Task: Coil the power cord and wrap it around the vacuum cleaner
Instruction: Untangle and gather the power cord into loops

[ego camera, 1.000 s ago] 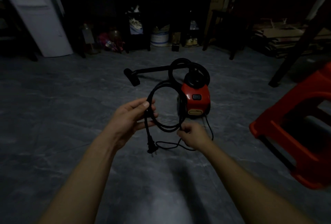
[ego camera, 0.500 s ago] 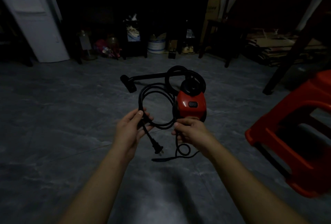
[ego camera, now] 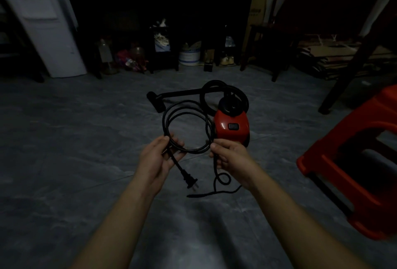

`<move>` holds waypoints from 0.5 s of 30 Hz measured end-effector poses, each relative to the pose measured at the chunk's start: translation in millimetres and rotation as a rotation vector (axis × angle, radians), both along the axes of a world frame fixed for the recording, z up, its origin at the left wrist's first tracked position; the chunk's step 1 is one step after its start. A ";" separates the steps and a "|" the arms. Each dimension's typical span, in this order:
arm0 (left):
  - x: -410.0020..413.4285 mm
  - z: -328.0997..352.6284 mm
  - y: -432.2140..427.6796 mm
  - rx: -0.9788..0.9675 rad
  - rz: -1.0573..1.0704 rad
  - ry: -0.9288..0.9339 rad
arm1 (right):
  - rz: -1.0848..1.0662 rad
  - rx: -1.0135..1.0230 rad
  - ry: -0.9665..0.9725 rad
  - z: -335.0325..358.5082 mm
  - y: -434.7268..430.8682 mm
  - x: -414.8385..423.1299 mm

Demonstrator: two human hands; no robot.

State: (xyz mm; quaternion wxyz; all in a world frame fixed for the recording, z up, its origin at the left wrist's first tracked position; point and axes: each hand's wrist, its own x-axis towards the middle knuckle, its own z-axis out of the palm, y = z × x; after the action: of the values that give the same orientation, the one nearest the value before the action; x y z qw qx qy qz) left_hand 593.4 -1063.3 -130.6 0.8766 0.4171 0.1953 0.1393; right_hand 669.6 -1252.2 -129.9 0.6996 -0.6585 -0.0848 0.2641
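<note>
In front of the red vacuum cleaner [ego camera: 232,126], the left hand [ego camera: 158,159] and right hand [ego camera: 231,157] each grip the looped power cord [ego camera: 193,152].

We have open floor [ego camera: 64,150] on the left and near side. A red plastic stool [ego camera: 352,161] crowds the right; the vacuum cleaner [ego camera: 232,128] and its hose [ego camera: 211,82] block the far middle, with cluttered dark shelving [ego camera: 150,0] behind.
</note>
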 end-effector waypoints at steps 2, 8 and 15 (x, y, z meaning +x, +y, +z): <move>-0.7 0.2 -1.0 0.015 -0.016 0.018 | 0.016 0.027 0.019 -0.4 0.1 1.3; -2.0 -2.6 -3.3 0.127 -0.026 0.082 | -0.024 -0.139 -0.104 2.0 0.0 1.6; 2.7 -4.9 -2.5 0.333 0.051 0.048 | -0.108 -0.563 -0.487 -27.3 1.6 6.2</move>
State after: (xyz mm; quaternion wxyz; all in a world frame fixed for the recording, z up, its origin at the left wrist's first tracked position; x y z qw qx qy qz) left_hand 596.1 -1065.8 -135.5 0.7868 0.5546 0.2009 0.1817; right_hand 675.8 -1250.6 -157.2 0.4635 -0.8721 -0.1379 0.0752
